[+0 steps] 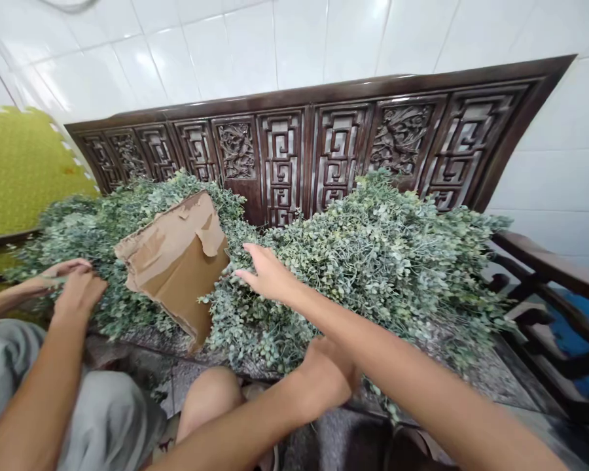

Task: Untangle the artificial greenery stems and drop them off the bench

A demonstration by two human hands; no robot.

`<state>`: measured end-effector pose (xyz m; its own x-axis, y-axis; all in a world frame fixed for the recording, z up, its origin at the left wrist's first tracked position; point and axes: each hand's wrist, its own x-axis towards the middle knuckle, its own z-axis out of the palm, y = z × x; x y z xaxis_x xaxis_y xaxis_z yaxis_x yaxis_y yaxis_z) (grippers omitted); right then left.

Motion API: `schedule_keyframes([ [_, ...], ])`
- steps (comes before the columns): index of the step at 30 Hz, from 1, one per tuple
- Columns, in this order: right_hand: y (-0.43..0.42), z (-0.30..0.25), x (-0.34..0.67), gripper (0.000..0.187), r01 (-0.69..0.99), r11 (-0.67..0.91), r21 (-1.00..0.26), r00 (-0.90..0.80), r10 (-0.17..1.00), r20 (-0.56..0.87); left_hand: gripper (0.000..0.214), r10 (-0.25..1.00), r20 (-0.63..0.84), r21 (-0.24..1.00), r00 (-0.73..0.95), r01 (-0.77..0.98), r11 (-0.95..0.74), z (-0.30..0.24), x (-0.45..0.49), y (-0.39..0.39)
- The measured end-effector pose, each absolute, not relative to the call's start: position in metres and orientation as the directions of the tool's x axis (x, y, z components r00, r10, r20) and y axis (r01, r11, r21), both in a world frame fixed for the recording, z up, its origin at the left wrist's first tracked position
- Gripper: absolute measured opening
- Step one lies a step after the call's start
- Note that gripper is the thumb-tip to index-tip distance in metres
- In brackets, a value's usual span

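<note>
green leafy sprigs (pixel 387 261) meet the right hand (pixel 269 275), its fingers spread apart in a suitably light touch beside torn cardboard (pixel 177 261), while the left hand (pixel 326 373) curls its fingers together, any grip hidden.

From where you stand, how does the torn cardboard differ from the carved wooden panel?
The torn cardboard is plain and ragged-edged; the carved wooden panel is dark, with lattice and relief carving. The cardboard lies tilted on the foliage; the panel stands behind, far longer. Both are brown.

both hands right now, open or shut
Left hand: curled, can't tell if it holds anything.
Right hand: open, fingers spread, on the leafy sprigs.
</note>
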<state>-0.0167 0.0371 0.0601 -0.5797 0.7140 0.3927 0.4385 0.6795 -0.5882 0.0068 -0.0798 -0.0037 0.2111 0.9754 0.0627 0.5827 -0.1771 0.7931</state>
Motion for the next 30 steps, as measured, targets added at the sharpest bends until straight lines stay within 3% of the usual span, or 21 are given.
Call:
schedule_keyframes([
  [3, 0.046, 0.060, -0.020, 0.042, 0.465, 0.677, -0.571, -0.607, 0.713, 0.351, 0.032, 0.959, 0.040, 0.763, 0.279, 0.612, -0.210, 0.002, 0.000, -0.074],
  [7, 0.038, 0.062, 0.033, 0.034, 0.462, 0.693, -0.554, -0.615, 0.700, 0.363, 0.010, 0.925, 0.034, 0.720, 0.378, 0.632, -0.285, 0.007, -0.010, -0.066],
  [9, 0.032, 0.061, 0.070, 0.028, 0.479, 0.664, -0.574, -0.575, 0.731, 0.367, 0.010, 0.903, 0.066, 0.739, 0.424, 0.588, -0.330, 0.011, -0.014, -0.061],
  [13, 0.010, 0.057, 0.133, 0.030, 0.442, 0.474, -0.762, -0.511, 0.831, 0.220, 0.008, 0.910, 0.096, 0.939, 0.404, 0.267, -0.217, 0.024, -0.019, -0.055],
  [15, -0.009, 0.055, 0.153, 0.036, 0.392, 0.400, -0.828, -0.582, 0.805, 0.113, 0.006, 0.923, 0.059, 0.994, 0.381, 0.066, -0.091, 0.033, -0.021, -0.053],
  [21, -0.060, 0.042, 0.173, 0.034, 0.312, 0.221, -0.924, -0.721, 0.689, -0.078, 0.015, 0.974, 0.046, 0.940, 0.220, -0.338, 0.031, 0.050, -0.026, -0.048],
  [25, -0.065, 0.031, 0.171, 0.031, 0.270, 0.129, -0.954, -0.699, 0.708, -0.102, 0.022, 0.971, 0.029, 0.929, 0.237, -0.364, 0.061, 0.052, -0.029, -0.045],
  [30, -0.057, 0.027, 0.173, 0.023, 0.210, 0.094, -0.973, -0.646, 0.760, -0.066, 0.029, 0.970, -0.044, 0.977, 0.239, -0.192, 0.091, 0.051, -0.036, -0.043],
])
